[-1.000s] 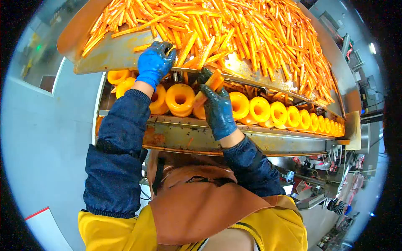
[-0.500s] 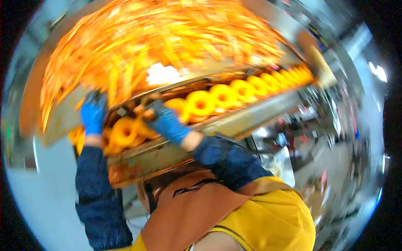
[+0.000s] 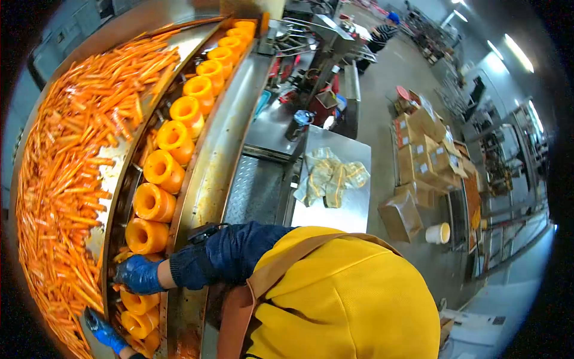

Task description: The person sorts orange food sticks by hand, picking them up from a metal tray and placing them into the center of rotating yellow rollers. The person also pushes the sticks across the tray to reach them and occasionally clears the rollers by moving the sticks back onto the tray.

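Observation:
Blue-gloved and dark at the fingers, my right hand (image 3: 139,274) is curled over the row of hollow orange cylinders (image 3: 153,203), with orange sticks showing at both sides of its fingers. Lower down at the left, my left hand (image 3: 104,332) reaches to the edge of the metal tray (image 3: 113,167), beside a wide heap of orange sticks (image 3: 66,197). Its fingertips are dark and small in view, and their grip is unclear. Several cylinders stand between the tray and a metal ledge (image 3: 209,173), their round openings facing up.
Right of the ledge is a metal table (image 3: 353,203) with a crumpled cloth (image 3: 330,176) on it. Cardboard boxes (image 3: 424,158) and a white bucket (image 3: 438,233) stand on the floor. Another person (image 3: 382,36) in a striped top and blue cap is far back.
The view has swung to the right, so the tray and both hands now lie at the left. Table, boxes and the distant person show clearly. My right hand stays by the cylinders.

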### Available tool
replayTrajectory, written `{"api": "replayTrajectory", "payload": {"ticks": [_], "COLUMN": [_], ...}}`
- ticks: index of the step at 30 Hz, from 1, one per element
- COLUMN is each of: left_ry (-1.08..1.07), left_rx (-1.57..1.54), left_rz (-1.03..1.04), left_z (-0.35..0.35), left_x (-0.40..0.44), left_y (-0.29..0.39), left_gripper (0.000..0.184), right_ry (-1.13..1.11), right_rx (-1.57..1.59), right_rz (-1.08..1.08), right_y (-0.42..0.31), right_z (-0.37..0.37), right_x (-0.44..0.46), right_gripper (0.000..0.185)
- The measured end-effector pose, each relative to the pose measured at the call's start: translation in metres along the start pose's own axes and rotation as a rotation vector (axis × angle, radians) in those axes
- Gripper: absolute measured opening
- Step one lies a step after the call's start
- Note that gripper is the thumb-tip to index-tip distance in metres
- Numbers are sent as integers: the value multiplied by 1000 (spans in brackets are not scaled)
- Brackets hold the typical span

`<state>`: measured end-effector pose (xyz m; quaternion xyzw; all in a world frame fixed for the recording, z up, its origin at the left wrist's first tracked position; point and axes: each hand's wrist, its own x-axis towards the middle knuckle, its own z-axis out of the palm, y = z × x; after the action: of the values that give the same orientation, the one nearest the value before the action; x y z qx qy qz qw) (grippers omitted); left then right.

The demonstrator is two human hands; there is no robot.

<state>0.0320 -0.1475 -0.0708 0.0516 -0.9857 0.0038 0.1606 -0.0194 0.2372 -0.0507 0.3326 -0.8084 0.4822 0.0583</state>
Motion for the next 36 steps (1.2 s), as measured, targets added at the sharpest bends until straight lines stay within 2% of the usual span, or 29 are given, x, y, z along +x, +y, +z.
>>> {"api": "replayTrajectory", "payload": {"ticks": [1,3,4,6,8,9,10,11,12,13,14,15,16,17,18,19,20,22,23,25,26,27,29,31,33,34,35,36], "left_ry": [-1,203,203,213,11,-74,130,10,138,-92,-6,112,139,163,241,237,237,221,221,245,263,269,218,215,322,283,241,122], "left_rx": [-8,63,56,-104,139,246,491,377,412,392,399,243,288,-147,-172,-298,-227,-234,-216,-249,-283,-280,-311,-402,-575,-440,-305,-194], "left_rz": [24,7,25,-156,2,97,383,276,344,121,217,99,146,-224,-256,-441,-385,-421,-415,-405,-378,-388,-448,-491,-478,-381,-285,-308], "left_z": [-18,-78,-92,-113,-47,-15,3,2,27,-7,-60,-27,-27,-40,-36,-60,-58,-70,-66,-66,-66,-67,-72,-70,-64,-69,-72,-72], "left_x": [5,-4,-2,-2,1,1,-6,-11,-17,-16,-10,-11,-13,-7,-5,3,5,9,7,5,5,6,7,16,30,38,46,52], "left_y": [29,124,151,178,70,14,-11,-10,-45,14,83,53,52,82,84,118,111,120,124,123,122,123,126,126,130,145,163,175], "left_gripper": [37,28,28,31,32,36,35,40,49,47,39,33,29,26,28,29,27,26,26,26,26,26,27,34,51,65,80,90], "right_ry": [18,-60,-103,-2,114,153,98,127,79,123,200,211,350,292,238,196,162,49,56,2,-87,-96,-81,-30,-99,-101,-328,-558], "right_rx": [-10,-65,-86,-107,-73,19,58,45,-11,302,631,833,726,754,733,693,710,780,632,62,9,11,77,-126,-211,-211,-328,-444], "right_rz": [14,24,25,78,149,33,-4,-76,-11,22,93,159,27,196,266,331,320,438,269,-67,15,6,-39,-188,-209,-215,-186,-156], "right_y": [6,19,24,26,21,27,33,39,49,74,67,28,28,17,4,-7,-15,-29,-12,-11,-12,-15,-14,-8,-8,-7,-6,-6], "right_z": [-3,-9,-12,-15,-21,-26,-29,-25,-21,-1,-21,-68,-74,-85,-97,-101,-93,-83,-59,-54,-56,-61,-70,-72,-67,-61,-54,-48], "right_x": [3,9,10,9,6,5,4,2,-3,0,-1,1,8,11,17,20,22,23,16,18,15,21,37,64,95,111,126,137], "right_gripper": [22,23,24,25,21,19,21,21,23,21,19,21,21,18,18,18,18,17,20,27,35,35,33,23,22,22,21,19]}}
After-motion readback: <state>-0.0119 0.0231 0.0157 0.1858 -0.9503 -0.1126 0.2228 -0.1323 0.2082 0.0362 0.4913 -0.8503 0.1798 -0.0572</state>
